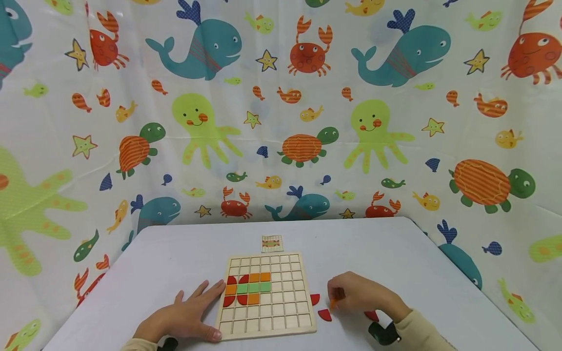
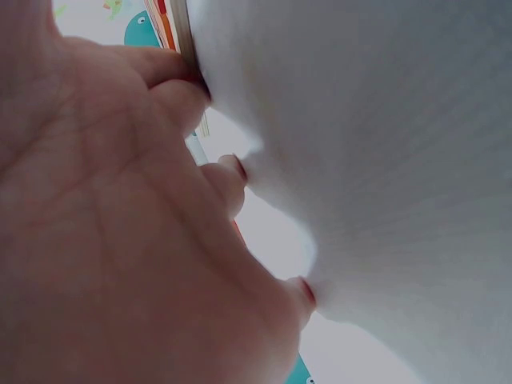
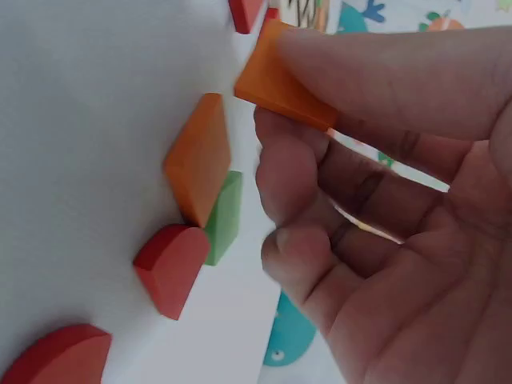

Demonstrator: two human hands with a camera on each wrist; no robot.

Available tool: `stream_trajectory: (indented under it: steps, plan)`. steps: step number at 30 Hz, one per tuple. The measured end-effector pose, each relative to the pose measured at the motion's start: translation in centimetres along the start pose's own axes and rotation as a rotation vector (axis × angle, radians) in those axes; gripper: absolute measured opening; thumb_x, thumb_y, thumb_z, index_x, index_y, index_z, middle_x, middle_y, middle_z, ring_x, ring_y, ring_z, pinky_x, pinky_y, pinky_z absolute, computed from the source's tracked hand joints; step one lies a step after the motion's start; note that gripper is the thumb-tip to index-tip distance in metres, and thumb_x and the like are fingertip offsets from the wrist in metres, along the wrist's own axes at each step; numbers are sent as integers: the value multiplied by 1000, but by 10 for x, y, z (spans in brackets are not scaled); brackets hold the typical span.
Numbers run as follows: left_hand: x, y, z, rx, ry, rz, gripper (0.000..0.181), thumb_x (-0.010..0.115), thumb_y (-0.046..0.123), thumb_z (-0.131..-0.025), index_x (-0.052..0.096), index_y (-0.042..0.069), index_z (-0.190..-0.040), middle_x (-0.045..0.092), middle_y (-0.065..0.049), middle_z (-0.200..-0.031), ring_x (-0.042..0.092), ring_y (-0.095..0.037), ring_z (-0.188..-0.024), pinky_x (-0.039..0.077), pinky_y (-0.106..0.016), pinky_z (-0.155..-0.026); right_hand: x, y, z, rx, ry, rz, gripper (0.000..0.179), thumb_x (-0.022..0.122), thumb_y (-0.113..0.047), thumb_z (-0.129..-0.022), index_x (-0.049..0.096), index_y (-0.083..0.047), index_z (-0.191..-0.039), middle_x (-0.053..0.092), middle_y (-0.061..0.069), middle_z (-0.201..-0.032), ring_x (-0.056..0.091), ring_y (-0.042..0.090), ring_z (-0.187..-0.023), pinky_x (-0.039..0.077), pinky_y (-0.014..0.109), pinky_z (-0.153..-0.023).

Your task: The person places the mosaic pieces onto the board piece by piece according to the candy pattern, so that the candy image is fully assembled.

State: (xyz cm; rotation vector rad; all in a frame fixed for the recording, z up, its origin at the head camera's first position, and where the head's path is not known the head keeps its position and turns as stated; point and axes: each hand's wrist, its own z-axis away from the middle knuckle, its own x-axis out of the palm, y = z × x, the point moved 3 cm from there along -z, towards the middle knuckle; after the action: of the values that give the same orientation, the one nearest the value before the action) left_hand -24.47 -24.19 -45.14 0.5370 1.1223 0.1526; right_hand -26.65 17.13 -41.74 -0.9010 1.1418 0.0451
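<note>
Behind a white table (image 1: 373, 253), a curtain (image 1: 263, 134) printed with sea animals was hung. On the table, a gridded board (image 1: 278, 297), partly filled with red, orange and green tiles (image 1: 253, 287), was touched along its left edge by the left hand (image 1: 184, 314), fingers spread. Right of the board, an orange tile (image 3: 268, 80) was pinched by the right hand (image 1: 362, 292), near loose red pieces (image 1: 324, 315).

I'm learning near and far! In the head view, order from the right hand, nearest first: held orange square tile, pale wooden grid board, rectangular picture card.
1. Orange square tile: in the right hand.
2. Wooden grid board: left of that hand.
3. Picture card: beyond the board.
</note>
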Motion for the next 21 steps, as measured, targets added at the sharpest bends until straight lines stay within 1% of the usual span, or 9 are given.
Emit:
stream_trajectory:
  steps: [3,6,9,11,16,21]
  plan:
    - [0,0,0,0,-2,5,116,94,51,-77,34,13,-169,31,-18,-172,8,-53,-159,-9,-85,-112,-3,-1,-1,-9,21,-44,22,80,1,-92,69,-17,-89,62,-9,-79,57,9,-71,53,25,-63]
    - [0,0,-1,-12,-5,16,117,94,52,-76,34,13,-169,32,-18,-172,9,-52,-159,-9,-85,-112,-4,-3,-2,-3,32,-89,17,79,0,-93,72,-15,-96,64,-7,-82,59,12,-71,54,26,-61]
    - [0,0,0,-18,-5,20,117,94,52,-75,34,13,-168,32,-18,-171,9,-52,-159,-10,-85,-112,-4,-4,-3,-4,33,-118,16,77,-1,-95,77,-13,-105,67,-6,-86,61,14,-73,55,27,-61]
    - [0,0,-1,-22,-4,22,118,95,52,-74,35,13,-168,33,-18,-171,9,-52,-159,-9,-84,-112,-4,-5,-5,-17,40,-125,18,75,0,-95,79,-12,-108,69,-7,-88,62,15,-76,56,27,-63]
    - [-1,1,0,-24,0,28,119,95,53,-73,35,14,-169,33,-17,-172,10,-51,-159,-8,-84,-113,-4,-7,-10,-20,80,-123,14,76,0,-94,80,-13,-101,72,-9,-90,63,17,-80,57,27,-73]
    - [0,0,0,-6,2,16,119,95,52,-74,34,13,-169,32,-17,-172,10,-51,-159,-8,-85,-112,-1,-10,-15,13,93,-209,9,77,-2,-96,76,-11,-99,72,-3,-90,69,21,-77,60,28,-75]
